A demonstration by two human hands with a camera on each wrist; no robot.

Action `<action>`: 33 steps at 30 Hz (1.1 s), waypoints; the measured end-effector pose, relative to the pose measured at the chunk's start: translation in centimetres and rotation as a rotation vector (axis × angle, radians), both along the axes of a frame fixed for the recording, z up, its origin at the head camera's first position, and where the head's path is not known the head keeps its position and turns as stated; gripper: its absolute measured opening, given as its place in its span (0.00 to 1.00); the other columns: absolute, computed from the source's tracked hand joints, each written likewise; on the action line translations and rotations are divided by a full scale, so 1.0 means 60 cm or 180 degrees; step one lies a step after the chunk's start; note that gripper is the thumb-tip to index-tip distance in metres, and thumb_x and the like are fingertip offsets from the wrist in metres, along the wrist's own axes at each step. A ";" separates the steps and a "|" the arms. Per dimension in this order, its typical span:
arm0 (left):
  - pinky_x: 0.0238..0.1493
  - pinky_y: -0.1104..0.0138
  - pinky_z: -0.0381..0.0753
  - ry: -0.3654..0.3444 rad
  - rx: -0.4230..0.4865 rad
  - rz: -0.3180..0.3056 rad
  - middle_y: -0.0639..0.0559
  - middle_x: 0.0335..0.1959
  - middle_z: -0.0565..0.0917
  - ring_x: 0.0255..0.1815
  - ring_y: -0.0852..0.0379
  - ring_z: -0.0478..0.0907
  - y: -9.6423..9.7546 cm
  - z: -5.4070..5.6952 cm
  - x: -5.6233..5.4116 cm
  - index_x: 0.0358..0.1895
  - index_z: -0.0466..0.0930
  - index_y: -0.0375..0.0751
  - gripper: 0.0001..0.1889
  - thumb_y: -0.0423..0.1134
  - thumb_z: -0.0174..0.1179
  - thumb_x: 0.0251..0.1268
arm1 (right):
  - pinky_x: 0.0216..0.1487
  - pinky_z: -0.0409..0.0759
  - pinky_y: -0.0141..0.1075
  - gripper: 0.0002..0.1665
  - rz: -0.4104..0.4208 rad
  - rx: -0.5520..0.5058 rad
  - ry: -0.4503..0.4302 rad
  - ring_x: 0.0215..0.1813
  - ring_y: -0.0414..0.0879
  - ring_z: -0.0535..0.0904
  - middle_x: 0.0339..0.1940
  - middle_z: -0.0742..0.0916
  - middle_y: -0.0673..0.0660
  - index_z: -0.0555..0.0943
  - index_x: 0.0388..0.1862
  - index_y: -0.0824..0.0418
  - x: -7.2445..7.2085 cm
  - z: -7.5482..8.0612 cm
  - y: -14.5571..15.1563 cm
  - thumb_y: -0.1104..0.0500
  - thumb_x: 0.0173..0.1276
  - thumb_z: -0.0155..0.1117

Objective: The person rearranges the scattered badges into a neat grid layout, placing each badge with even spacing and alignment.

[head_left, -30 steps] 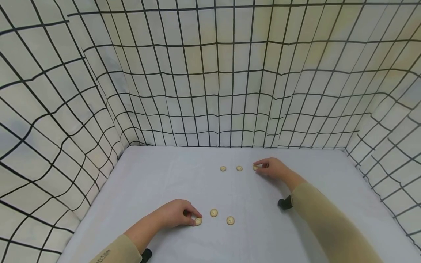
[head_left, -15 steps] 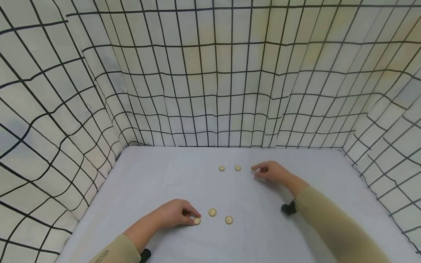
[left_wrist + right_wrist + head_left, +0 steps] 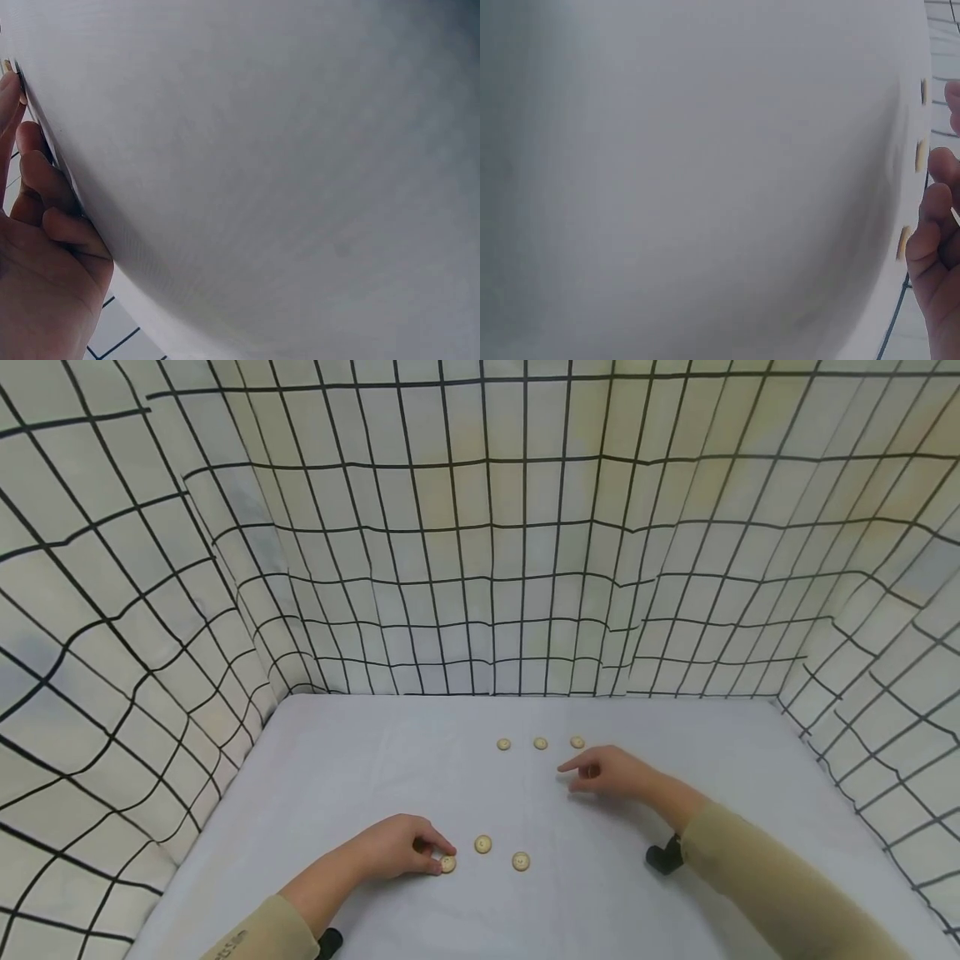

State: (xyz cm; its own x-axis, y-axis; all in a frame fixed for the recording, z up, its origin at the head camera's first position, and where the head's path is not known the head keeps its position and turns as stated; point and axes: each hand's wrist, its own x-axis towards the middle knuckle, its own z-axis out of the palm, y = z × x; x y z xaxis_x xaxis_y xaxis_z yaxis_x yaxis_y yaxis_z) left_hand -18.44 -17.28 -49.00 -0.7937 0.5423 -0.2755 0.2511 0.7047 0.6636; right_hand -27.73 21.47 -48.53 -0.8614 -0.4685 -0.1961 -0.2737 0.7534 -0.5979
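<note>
My left hand point(image 3: 396, 847) pinches a round cream button point(image 3: 448, 864) between thumb and finger, low on the white table. To its right lie a second button point(image 3: 483, 844) and a third button point(image 3: 521, 861). Farther back, a row holds a left button point(image 3: 503, 744), a middle button point(image 3: 540, 743) and a right button point(image 3: 577, 742). Just in front of that row hovers my right hand point(image 3: 611, 772), holding nothing, forefinger extended and thumb apart from it. In the right wrist view my right hand point(image 3: 941, 225) shows only at the edge.
A white cloth covers the table point(image 3: 360, 752). Pale walls with a black grid point(image 3: 450, 552) rise behind it and along both sides. A black wrist device point(image 3: 664, 857) sticks out below the right sleeve.
My right hand has let go of the right button in the back row and drawn back toward me. The left hand keeps its pinch in about the same place.
</note>
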 end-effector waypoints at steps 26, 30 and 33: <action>0.35 0.65 0.70 -0.0084 0.0051 0.0015 0.60 0.28 0.78 0.32 0.61 0.72 -0.001 -0.003 -0.002 0.42 0.90 0.60 0.10 0.45 0.73 0.56 | 0.33 0.75 0.31 0.20 0.0982 -0.0249 0.0069 0.31 0.37 0.74 0.28 0.82 0.40 0.87 0.53 0.45 0.062 0.010 -0.070 0.51 0.61 0.76; 0.35 0.65 0.71 -0.0096 0.0094 0.0020 0.60 0.29 0.78 0.33 0.60 0.73 -0.003 -0.007 -0.003 0.41 0.90 0.60 0.10 0.44 0.74 0.56 | 0.33 0.74 0.30 0.20 0.1035 -0.0237 0.0041 0.30 0.36 0.73 0.27 0.82 0.40 0.88 0.53 0.44 0.067 0.011 -0.079 0.50 0.60 0.76; 0.35 0.65 0.71 -0.0085 0.0092 0.0015 0.60 0.29 0.78 0.33 0.60 0.73 -0.003 -0.007 -0.004 0.41 0.90 0.60 0.10 0.44 0.74 0.56 | 0.33 0.74 0.29 0.20 0.1088 -0.0201 0.0005 0.30 0.35 0.73 0.27 0.81 0.39 0.88 0.52 0.44 0.071 0.009 -0.086 0.50 0.60 0.76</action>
State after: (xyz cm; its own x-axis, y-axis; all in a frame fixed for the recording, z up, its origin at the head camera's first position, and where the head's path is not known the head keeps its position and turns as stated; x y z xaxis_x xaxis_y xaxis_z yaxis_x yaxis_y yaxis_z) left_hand -18.68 -17.45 -49.45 -0.7889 0.5466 -0.2810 0.2296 0.6861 0.6903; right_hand -23.49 16.30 -47.99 -0.6529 -0.7411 -0.1563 -0.5048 0.5796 -0.6398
